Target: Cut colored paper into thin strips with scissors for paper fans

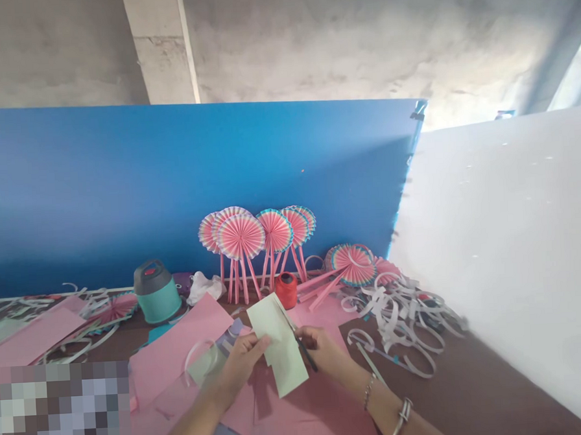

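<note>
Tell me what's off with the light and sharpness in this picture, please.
Head view: the white panel looks washed out on the right; the blue board is unevenly lit; soft shadows fall on the pink paper below the pale green sheet; the lower-left corner is pixelated, hiding detail.

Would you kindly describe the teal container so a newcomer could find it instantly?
Before the blue panel stand upright pink paper fans. To their left, past the crumpled white wad, sits the teal container. Its dark grey top with a red patch distinguishes it from the purple object beside it.
</note>
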Demonstrator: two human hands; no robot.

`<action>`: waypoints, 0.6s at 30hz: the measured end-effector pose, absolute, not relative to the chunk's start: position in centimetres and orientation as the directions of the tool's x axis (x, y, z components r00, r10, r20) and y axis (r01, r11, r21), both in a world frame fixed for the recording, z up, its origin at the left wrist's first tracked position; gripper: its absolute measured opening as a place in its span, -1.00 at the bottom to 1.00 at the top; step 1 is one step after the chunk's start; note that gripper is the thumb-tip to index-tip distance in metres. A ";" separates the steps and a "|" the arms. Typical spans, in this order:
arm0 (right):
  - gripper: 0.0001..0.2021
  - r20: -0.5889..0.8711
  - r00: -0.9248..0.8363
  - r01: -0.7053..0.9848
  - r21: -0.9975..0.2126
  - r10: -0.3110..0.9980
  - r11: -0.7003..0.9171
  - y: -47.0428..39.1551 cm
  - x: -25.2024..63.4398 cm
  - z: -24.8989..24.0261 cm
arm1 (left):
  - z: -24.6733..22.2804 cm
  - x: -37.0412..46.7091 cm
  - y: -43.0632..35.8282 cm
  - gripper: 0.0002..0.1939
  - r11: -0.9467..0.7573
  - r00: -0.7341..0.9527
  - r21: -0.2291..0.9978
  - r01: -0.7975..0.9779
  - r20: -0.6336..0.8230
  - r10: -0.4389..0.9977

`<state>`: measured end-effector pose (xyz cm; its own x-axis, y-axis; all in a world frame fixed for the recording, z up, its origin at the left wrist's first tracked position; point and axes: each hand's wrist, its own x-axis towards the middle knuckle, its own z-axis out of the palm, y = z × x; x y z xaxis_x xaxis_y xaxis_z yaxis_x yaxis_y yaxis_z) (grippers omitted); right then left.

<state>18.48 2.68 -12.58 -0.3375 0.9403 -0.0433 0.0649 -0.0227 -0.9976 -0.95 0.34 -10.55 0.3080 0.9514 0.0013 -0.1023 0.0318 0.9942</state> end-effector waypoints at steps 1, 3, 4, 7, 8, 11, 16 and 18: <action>-0.70 -0.043 -0.338 0.064 -0.998 0.940 -0.023 2.6 18.5 -12.5 | -10.6 -1.0 0.4 -0.53 0.032 0.307 0.994 -0.106 0.002 0.952; -0.71 -0.043 -0.344 0.056 -0.998 0.938 -0.026 2.6 18.5 -12.3 | -10.7 -1.0 0.4 -0.55 0.032 0.309 0.993 -0.116 0.005 0.951; -0.72 -0.043 -0.345 0.048 -0.998 0.938 -0.028 2.6 18.4 -12.3 | -10.8 -1.0 0.4 -0.55 0.030 0.307 0.992 -0.121 0.009 0.952; -0.73 -0.034 -0.343 0.022 -0.999 0.939 -0.028 2.7 18.4 -12.5 | -10.7 -1.0 0.4 -0.57 0.033 0.303 0.990 -0.135 0.010 0.953; -0.73 -0.027 -0.342 0.014 -1.000 0.939 -0.024 2.7 18.4 -12.5 | -10.7 -1.0 0.4 -0.58 0.041 0.304 0.989 -0.141 0.004 0.953; -0.72 -0.004 -0.351 0.006 -1.000 0.936 -0.002 2.7 18.4 -12.6 | -10.6 -1.0 0.3 -0.58 0.070 0.313 0.987 -0.148 -0.021 0.949; -0.73 0.023 -0.351 0.032 -0.999 0.936 0.037 2.6 18.5 -12.4 | -10.6 -1.0 0.4 -0.57 0.081 0.326 0.985 -0.153 -0.027 0.945; -0.73 0.025 -0.348 0.047 -0.998 0.937 0.044 2.5 18.5 -12.4 | -10.8 -1.0 0.4 -0.59 0.079 0.325 0.983 -0.165 -0.022 0.945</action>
